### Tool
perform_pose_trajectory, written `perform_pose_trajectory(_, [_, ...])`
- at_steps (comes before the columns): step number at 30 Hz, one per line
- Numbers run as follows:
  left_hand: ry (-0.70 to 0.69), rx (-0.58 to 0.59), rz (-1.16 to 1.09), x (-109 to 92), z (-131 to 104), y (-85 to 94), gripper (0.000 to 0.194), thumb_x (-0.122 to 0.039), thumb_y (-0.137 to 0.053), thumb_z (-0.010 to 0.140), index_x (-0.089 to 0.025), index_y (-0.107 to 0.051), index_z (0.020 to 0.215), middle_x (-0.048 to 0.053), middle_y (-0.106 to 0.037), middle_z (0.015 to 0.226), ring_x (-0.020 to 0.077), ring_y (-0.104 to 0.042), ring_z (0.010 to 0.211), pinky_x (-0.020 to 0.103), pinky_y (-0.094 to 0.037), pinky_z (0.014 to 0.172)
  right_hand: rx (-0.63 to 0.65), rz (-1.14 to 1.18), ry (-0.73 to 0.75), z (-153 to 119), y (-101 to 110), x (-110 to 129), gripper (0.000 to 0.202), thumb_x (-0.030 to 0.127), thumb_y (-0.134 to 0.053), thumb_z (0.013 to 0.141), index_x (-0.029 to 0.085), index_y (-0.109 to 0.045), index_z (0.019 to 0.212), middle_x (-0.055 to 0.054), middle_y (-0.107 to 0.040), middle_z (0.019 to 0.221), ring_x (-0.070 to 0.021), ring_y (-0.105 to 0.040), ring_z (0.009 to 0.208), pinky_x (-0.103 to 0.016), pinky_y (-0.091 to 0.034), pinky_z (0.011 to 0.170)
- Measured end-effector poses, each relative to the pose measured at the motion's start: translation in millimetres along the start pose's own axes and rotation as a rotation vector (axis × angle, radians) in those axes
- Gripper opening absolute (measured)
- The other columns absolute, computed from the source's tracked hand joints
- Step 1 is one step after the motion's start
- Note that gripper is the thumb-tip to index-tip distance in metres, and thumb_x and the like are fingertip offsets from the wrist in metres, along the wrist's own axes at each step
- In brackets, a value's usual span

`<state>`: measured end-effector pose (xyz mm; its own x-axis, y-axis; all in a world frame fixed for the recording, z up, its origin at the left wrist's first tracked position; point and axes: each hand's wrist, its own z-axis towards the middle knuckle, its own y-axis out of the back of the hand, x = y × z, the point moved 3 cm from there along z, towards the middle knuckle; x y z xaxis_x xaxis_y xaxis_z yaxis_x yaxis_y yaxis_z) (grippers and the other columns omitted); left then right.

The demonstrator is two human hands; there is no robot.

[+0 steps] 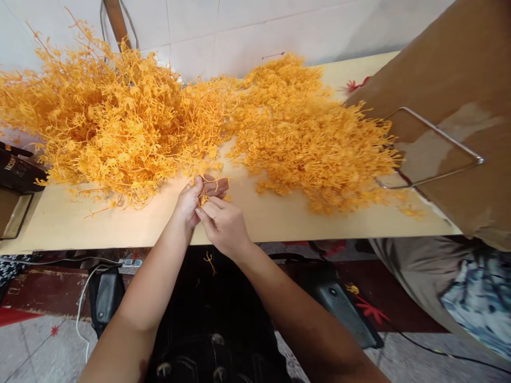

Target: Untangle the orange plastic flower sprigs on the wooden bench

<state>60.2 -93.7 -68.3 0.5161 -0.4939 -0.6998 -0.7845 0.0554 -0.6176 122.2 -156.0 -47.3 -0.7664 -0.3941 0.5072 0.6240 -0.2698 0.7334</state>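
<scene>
Two heaps of thin orange plastic pieces lie on the pale table (pixel 131 229): a tall tangled heap (pixel 120 122) on the left and a lower, flatter heap (pixel 315 143) on the right. Between them, close to the front edge, my left hand (pixel 191 199) is partly closed around a small orange piece (pixel 204 199), its far fingers extended. My right hand (pixel 225 221) meets it from the right, thumb and fingers pinched on the same piece. A small orange scrap (pixel 209 262) rests on the dark clothing below my hands.
A large brown cardboard box (pixel 447 117) with a metal wire handle stands at the right. A dark box (pixel 19 170) is at the left edge. Below the table are a power strip (pixel 131 263), cables and black mesh objects. Another person's patterned clothing (pixel 479 303) shows at lower right.
</scene>
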Motion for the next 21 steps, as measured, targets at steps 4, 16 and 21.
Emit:
perform_pose_trajectory(4, [0.021,-0.013,0.029,2,-2,-3.4,0.025,-0.030,-0.037,0.091,-0.012,-0.052,0.082,0.010,-0.070,0.082,0.0172,-0.067,0.087,0.035,-0.047,0.087,-0.066,0.005,0.075,-8,9,6,0.033,0.026,-0.035,0.088,0.020,-0.044,0.057,-0.004,-0.049,0.060,-0.0142,-0.044,0.059,-0.028,-0.034,0.059])
perform_pose_trajectory(16, [0.065,0.015,0.005,4,5,-7.7,0.034,-0.036,-0.028,0.093,-0.012,-0.052,0.088,0.014,-0.067,0.106,0.0194,-0.062,0.103,0.037,-0.043,0.095,-0.069,0.399,0.015,-13,27,2,0.032,0.019,-0.042,0.086,0.020,-0.029,0.056,0.002,-0.034,0.057,-0.0102,-0.037,0.052,-0.025,-0.031,0.051])
perform_pose_trajectory(21, [0.046,0.055,0.027,-1,10,-1.5,0.048,-0.044,-0.025,0.092,-0.010,-0.060,0.094,0.013,-0.061,0.119,0.0185,-0.050,0.120,0.031,-0.037,0.103,-0.005,0.530,0.186,-22,46,30,0.030,0.014,-0.044,0.083,0.020,-0.030,0.057,0.002,-0.035,0.056,-0.0097,-0.036,0.052,-0.025,-0.031,0.049])
